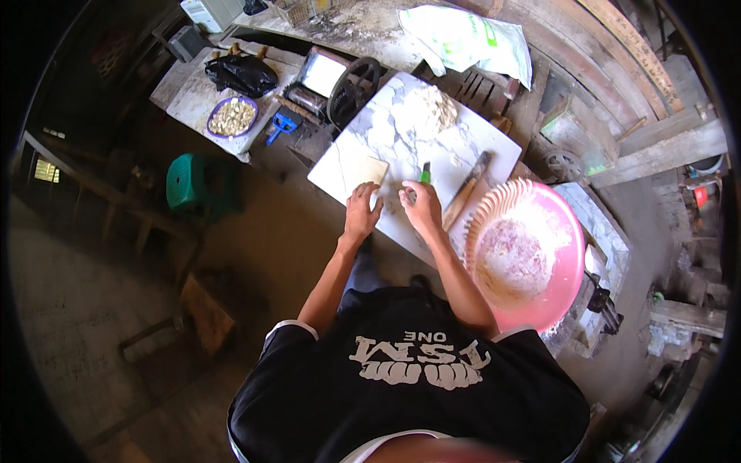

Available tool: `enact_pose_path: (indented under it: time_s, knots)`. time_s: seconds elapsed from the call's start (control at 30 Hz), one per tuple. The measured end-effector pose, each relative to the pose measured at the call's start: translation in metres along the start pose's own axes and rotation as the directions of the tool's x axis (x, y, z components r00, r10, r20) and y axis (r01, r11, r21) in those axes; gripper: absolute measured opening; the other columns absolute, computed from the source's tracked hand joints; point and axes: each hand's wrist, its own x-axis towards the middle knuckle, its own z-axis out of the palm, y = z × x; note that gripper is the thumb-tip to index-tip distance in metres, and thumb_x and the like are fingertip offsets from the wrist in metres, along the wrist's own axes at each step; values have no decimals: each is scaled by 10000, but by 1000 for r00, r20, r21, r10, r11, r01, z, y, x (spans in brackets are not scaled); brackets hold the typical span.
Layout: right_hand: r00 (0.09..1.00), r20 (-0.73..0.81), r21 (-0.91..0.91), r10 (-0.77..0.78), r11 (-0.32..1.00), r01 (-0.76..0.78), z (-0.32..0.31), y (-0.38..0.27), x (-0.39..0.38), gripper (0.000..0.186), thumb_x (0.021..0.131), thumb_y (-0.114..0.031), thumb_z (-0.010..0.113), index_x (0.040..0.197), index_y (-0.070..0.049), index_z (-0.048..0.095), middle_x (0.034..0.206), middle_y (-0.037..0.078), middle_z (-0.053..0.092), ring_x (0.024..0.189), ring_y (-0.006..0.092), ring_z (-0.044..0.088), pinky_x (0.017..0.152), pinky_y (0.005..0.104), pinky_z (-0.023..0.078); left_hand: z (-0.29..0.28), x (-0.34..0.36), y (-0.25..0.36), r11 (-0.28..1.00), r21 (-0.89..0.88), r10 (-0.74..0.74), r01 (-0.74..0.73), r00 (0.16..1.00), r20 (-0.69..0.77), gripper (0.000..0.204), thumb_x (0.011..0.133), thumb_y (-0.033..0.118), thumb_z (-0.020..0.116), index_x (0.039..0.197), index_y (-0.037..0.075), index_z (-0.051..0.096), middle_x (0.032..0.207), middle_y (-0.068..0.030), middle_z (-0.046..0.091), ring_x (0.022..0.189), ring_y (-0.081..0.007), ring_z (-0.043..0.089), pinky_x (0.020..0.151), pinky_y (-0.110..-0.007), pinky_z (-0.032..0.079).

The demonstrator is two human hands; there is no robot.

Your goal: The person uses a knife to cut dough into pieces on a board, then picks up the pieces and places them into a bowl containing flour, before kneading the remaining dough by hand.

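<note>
Pressing flat dough sheet (363, 171) with left hand (361, 210), fingers spread; gripping green-handled knife (424, 174) in right hand (421, 204) on marble surface (386, 131). Risking a nick with fingers sitting just beside the blade, or nudging the rolling pin (468, 187) toward the pink basin (567, 255).

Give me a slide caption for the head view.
Both hands, left and right, work on a marble slab beside a pink basin.

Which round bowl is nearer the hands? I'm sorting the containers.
The large pink plastic basin of whitish flour, beside the right hand; the small purple bowl sits far off, past the left hand.
</note>
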Motion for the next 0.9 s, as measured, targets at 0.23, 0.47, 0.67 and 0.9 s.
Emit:
enact_pose_path:
  time_s: [0.23,0.47,0.67,0.9]
  knots:
    - [998,35,-286,56,957,-43,31,21,18,356,712,-163,591,1035,-26,527,956,160,522,917,307,466,785,364,404,9,22,-30,946,190,208,-264,940,270,469,715,154,556,1154,54,422,1293,-143,302,1223,-280,233,973,-436,211]
    - [996,9,-396,91,915,-81,42,42,2,294,707,-158,591,977,-44,564,968,156,512,926,306,462,774,368,408,8,10,-22,903,168,299,-395,860,413,441,732,156,528,1140,30,419,1278,-150,324,1195,-276,284,966,-404,228]
    - [996,-58,-362,74,928,-90,36,51,-1,229,699,-128,585,909,-37,569,947,152,508,908,307,472,768,367,411,17,0,-17,886,164,355,-434,861,365,413,736,147,516,1117,16,427,1259,-152,348,1173,-278,314,956,-399,244]
    - [1000,-4,-350,23,937,-23,35,53,-6,185,696,-80,575,867,-19,539,938,149,493,920,303,459,781,360,397,21,-2,-17,890,106,393,-444,863,318,413,722,128,530,1104,7,431,1231,-159,377,1158,-281,330,944,-398,266]
